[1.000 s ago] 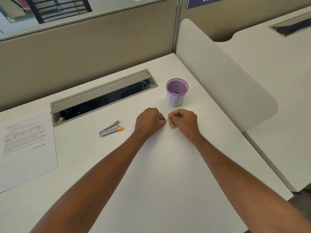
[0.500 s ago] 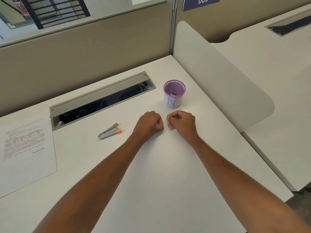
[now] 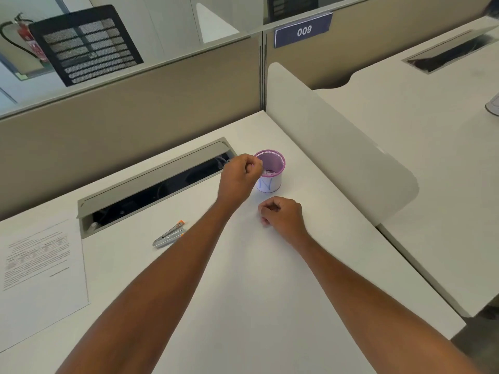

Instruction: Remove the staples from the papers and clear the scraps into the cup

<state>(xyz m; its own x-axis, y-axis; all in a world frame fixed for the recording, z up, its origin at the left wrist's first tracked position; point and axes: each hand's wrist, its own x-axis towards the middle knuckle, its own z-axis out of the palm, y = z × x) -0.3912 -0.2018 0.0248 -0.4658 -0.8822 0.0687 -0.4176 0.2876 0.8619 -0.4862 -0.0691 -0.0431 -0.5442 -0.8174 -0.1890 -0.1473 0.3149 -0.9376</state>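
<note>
A purple mesh cup (image 3: 273, 168) with a white label marked "N" stands on the white desk (image 3: 243, 292) near the back. My left hand (image 3: 239, 175) hovers at the cup's left rim with its fingers pinched together; whatever they pinch is too small to see. My right hand (image 3: 282, 215) rests on the desk just in front of the cup, curled into a loose fist. A metal staple remover (image 3: 168, 234) with orange tips lies to the left of my left forearm. A printed paper (image 3: 37, 271) lies flat at the desk's left edge.
An open cable tray (image 3: 151, 184) with a grey lid runs along the back of the desk. A white curved divider (image 3: 337, 141) stands on the right side, a beige partition (image 3: 129, 114) behind. A second desk (image 3: 432, 130) lies beyond the divider.
My left hand has lifted off the desk and moved forward to the cup's left rim. My right hand stays on the desk. The head camera has tilted up.
</note>
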